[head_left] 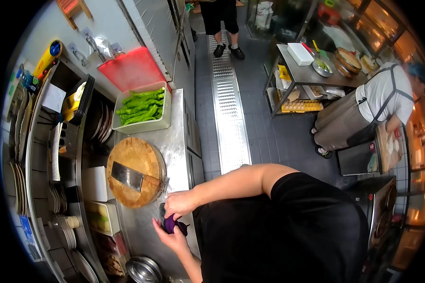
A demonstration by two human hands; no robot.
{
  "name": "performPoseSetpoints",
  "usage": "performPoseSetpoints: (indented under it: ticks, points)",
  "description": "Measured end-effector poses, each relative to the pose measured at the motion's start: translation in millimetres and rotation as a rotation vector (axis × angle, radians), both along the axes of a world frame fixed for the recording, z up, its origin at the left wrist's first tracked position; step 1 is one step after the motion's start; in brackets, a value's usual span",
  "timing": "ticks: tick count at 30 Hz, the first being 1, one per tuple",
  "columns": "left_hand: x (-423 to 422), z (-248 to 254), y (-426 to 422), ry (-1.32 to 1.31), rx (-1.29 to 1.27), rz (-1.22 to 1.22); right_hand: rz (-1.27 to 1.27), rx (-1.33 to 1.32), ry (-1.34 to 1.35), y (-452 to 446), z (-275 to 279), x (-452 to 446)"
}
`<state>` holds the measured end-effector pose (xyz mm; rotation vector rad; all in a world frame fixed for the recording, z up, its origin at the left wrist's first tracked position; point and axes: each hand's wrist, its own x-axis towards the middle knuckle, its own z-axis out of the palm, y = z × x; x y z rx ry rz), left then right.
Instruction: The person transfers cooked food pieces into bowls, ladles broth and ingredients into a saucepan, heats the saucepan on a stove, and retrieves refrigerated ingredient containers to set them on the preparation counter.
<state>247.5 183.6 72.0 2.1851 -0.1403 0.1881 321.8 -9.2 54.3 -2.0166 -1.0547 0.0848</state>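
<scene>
A dark purple item, soft-looking and partly covered by fingers, is between my two hands over the steel counter's front edge. My right hand is closed at its upper side, fingers bent down onto it. From below, my left hand holds it, with the thumb and fingers around its sides. Something dark grey shows beside my right fingers; I cannot tell whether it is part of the same item. Just beyond, a cleaver lies flat on a round wooden chopping block.
Green peppers fill a plastic tub behind the block. A red board leans on the wall. Metal bowls stand at the counter's near end. Shelves of plates line the left. Two other people stand farther off.
</scene>
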Motion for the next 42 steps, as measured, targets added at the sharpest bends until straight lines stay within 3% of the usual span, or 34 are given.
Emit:
performPoseSetpoints:
  ticks: [3,8,12,14,17,18,20,21,22,24,27,28,31,34,36,39,42]
  points:
    - [-10,6,6,0.098,-0.086,0.088,0.070,0.085,0.052,7,-7,-3]
    - [-23,2,29,0.003,0.100,0.093,0.101,0.092,0.081,21,-6,-6]
    - [-28,-12,44,-0.030,0.186,0.083,-0.011,-0.126,-0.067,32,-3,-10]
    - [-32,-17,54,-0.054,0.190,0.100,-0.070,-0.079,-0.142,32,-4,-13]
    - [-36,-20,88,-0.010,0.323,0.170,-0.022,-0.146,-0.016,15,-13,-8]
    - [-36,-28,113,0.060,0.355,0.197,-0.117,-0.106,-0.019,3,-18,-10]
    - [-35,-35,136,-0.161,0.527,0.240,-0.309,-0.027,-0.026,-42,-30,-20]
    - [-31,-29,143,-0.041,0.685,0.198,-0.371,-0.159,0.122,-68,-33,-24]
    - [-33,15,112,0.215,0.895,0.226,-0.436,-0.288,0.273,-95,-37,-31]
    - [-25,-14,129,0.327,1.048,0.183,-0.682,-0.309,0.337,-148,-61,-68]
    - [1,-33,106,0.030,0.970,-0.002,-0.958,-0.481,0.689,-208,-88,-148]
    - [11,-64,101,-0.189,0.836,-0.064,-1.041,-0.503,0.793,-219,-97,-176]
    - [35,-67,28,0.054,0.664,-0.249,-1.224,-0.386,1.086,-232,-104,-252]
    - [47,-52,-51,0.023,0.615,-0.482,-1.439,-0.233,1.236,-219,-144,-323]
    - [53,-47,-93,-0.010,0.560,-0.629,-1.506,0.057,1.333,-209,-156,-357]
    - [53,-21,-157,-0.015,0.542,-0.804,-1.320,0.672,1.377,-199,-150,-391]
    - [59,-29,-203,-0.104,0.533,-0.955,-1.598,1.115,1.389,-179,-128,-410]
